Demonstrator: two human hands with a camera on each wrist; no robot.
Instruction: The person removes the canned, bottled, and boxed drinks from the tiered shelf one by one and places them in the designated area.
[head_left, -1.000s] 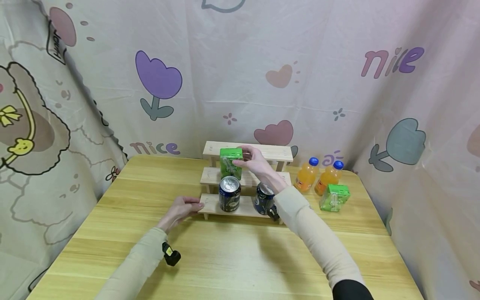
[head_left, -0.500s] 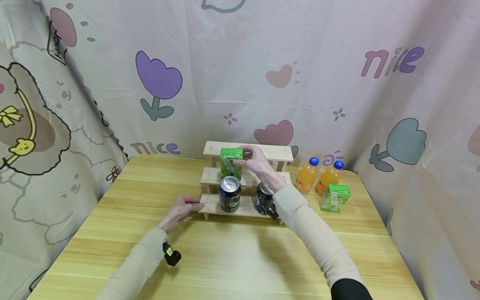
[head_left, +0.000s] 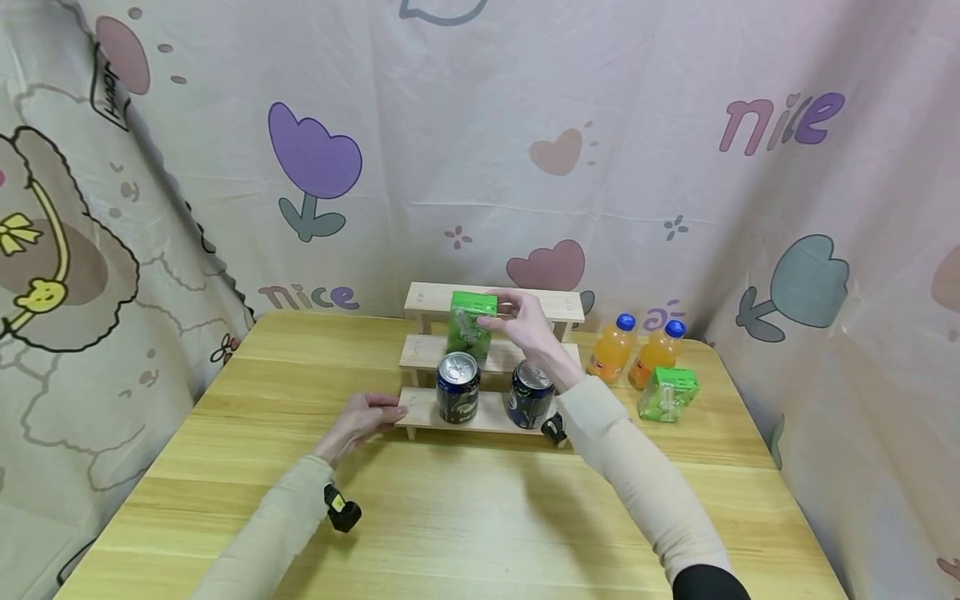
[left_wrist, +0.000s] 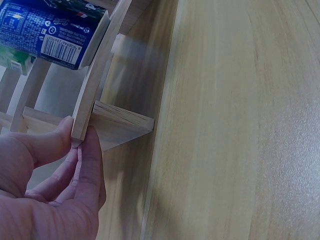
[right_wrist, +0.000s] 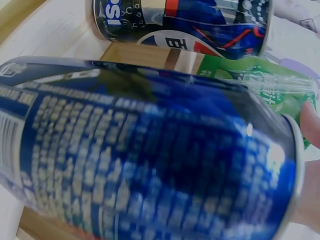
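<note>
A three-tier wooden display rack [head_left: 420,354] stands at the back of the table. My left hand [head_left: 365,421] pinches the left end of its lowest tier, thumb on top and fingers beneath in the left wrist view. My right hand [head_left: 530,329] grips a green drink carton [head_left: 465,321] from its right side, over the middle tier. The carton leans slightly, and a can hides its lower edge. Two dark blue soda cans, the left can [head_left: 457,390] and the right can [head_left: 529,402], stand on the lowest tier. In the right wrist view, the near can [right_wrist: 150,165] covers much of the scene.
To the right of the rack, two orange juice bottles with blue caps, the left bottle [head_left: 612,350] and the right bottle [head_left: 656,354], stand on the table [head_left: 465,517]. In front of them is another green carton [head_left: 668,395]. A printed curtain [head_left: 450,150] hangs close behind the rack.
The carton has shifted slightly right and tilted a little, along with my right hand, uncovering more of the right can. My left hand stays on the rack's end.
</note>
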